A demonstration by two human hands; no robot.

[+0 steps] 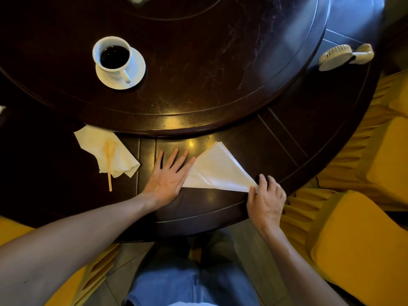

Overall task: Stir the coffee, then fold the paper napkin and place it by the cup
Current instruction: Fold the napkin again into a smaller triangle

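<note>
Dark round wooden table [220, 69], raised round centre tier. White paper napkin folded into triangle [217, 171] flat on lower ring near front edge. Left hand [167, 175] palm down, fingers spread and straight, pressing napkin's left edge; forearm stretched over front edge. Right hand [266, 199] curled, thumb and forefinger pinching napkin's right corner at table edge. White cup of black coffee on white saucer [119, 62] on centre tier, left, well apart from napkin.

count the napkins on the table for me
2: a folded triangular napkin between the left hand and right hand, and a crumpled stained napkin under the stirrer, further left.
</note>
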